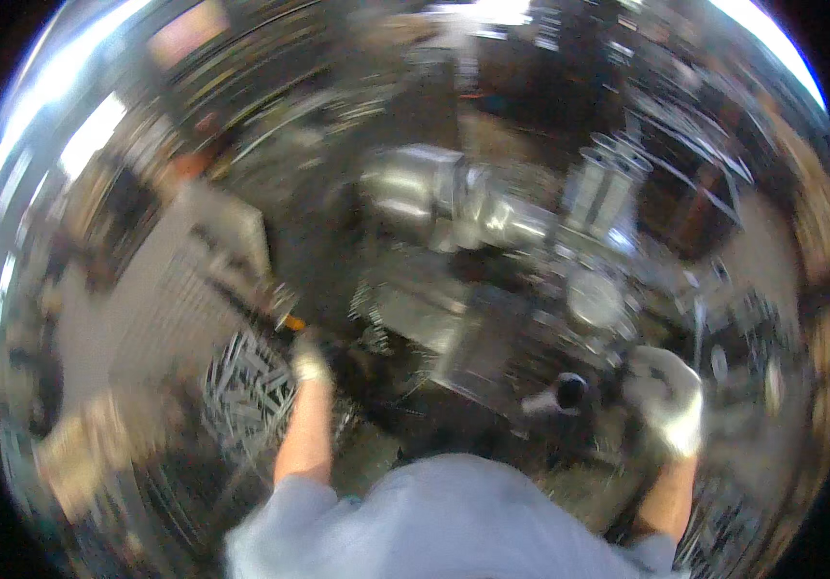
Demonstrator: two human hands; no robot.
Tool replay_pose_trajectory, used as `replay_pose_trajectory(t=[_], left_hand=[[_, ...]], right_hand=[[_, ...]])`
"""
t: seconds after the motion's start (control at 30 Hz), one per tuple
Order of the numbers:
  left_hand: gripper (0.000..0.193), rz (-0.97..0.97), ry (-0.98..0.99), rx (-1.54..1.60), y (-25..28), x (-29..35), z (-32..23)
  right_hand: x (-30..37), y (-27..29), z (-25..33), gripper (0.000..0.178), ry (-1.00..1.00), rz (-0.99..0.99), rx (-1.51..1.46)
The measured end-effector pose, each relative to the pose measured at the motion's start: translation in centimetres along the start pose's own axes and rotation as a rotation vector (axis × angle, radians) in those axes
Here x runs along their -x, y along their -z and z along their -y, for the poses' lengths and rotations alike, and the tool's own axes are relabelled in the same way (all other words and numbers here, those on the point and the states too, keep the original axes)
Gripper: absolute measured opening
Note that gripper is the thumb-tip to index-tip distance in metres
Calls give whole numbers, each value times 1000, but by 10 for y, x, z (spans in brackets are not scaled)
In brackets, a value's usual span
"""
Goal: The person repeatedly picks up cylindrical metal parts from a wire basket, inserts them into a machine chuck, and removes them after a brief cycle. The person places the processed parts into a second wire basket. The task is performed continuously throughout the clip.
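While facing the silver cylinder, saw a pale gridded panel well left of it. Noted loose metal pieces heaped below-left of the cylinder. Had the left hand, seemingly gloved, below-left of the cylinder too, just beside an orange-ended object; looked partly curled, but could not tell whether gripping it. Had the right hand well below-right of the cylinder, at a grey rounded shape, perhaps a part, perhaps glove; could not tell opening or hold. Judged the step in hand to be handling things around the machinery, hands well off the cylinder; judged the next move to call for sure grips and careful clearance. Lost finger detail to motion blur, and anything beneath the grey-blue shirt to its bulk.
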State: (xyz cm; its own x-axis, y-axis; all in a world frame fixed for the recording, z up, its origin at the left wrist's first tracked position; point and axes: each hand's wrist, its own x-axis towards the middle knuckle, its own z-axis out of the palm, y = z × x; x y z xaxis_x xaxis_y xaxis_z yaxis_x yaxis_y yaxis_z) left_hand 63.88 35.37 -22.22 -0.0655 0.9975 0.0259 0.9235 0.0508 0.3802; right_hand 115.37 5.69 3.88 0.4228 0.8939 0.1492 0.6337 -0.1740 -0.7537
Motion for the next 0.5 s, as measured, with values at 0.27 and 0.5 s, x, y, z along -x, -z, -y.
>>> replay_pose_trajectory(t=[0.27, 0.5], left_hand=[[63, 523, -738, 204, -31, 43, -272], [38, 380, -634, 773, -10, 109, -187]], right_hand=[[-179, -84, 64, 47, 481, 447, 514], [-275, -166, 0, 47, 566, 1188, 689]])
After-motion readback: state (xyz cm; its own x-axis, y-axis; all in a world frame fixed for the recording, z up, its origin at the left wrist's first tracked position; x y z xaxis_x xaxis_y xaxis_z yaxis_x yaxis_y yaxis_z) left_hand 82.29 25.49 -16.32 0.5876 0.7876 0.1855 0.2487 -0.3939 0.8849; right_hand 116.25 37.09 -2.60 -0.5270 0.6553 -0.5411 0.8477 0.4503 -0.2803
